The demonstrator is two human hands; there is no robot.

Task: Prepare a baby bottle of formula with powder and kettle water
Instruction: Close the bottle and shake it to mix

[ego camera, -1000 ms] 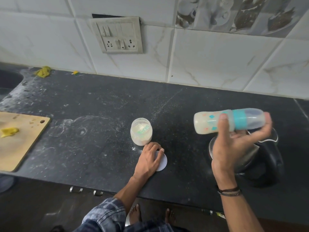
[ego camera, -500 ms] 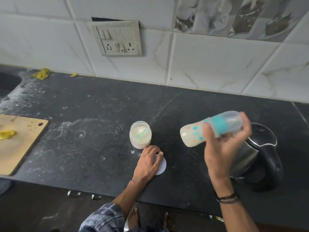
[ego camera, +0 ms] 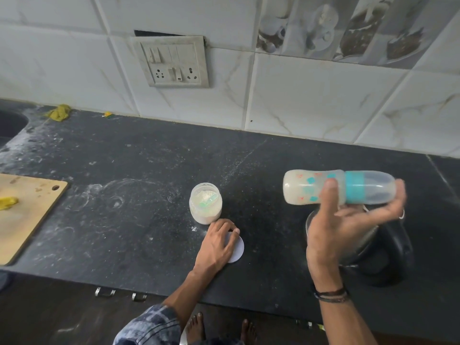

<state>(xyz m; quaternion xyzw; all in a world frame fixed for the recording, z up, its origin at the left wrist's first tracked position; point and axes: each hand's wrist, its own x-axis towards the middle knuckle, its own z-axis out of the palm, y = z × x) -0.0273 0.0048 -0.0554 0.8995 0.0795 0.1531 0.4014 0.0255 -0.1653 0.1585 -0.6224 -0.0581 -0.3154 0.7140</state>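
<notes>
Head view. The right hand (ego camera: 348, 227) covers most of the electric kettle (ego camera: 388, 255), so only its black handle side and a strip of steel body show; its lid and spout cannot be made out. That hand grips the baby bottle (ego camera: 308, 188), thumb curled across the printed body and fingers wrapped under the clear cap end. The bottle lies on its side in the air above the kettle, base to the left, teal collar and cap to the right, with cloudy white liquid inside. The teat under the cap is only a blur.

The left hand (ego camera: 216, 242) rests palm-down on a flat white lid (ego camera: 237, 247) lying on the black counter (ego camera: 124, 195), fingers loosely bent over it. About half the lid is hidden beneath them. Just behind the hand stands the open powder jar (ego camera: 205, 202), upright, with a pale green scoop (ego camera: 207, 199) partly buried in the powder.

At the left edge the wooden cutting board (ego camera: 27, 215) is cut off, as is the yellow scrap (ego camera: 7, 202) on it and the sink (ego camera: 10, 123) beyond.

Counted: one bottle, one jar, one lid, one kettle, one board, one switch plate (ego camera: 174, 62) with two sockets, one yellow cloth (ego camera: 58, 112) by the wall, two metal handles (ego camera: 105, 292) under the counter edge, and one ring (ego camera: 402, 214) on the right hand. The cords (ego camera: 331, 293) on the right wrist are too tangled to count.
</notes>
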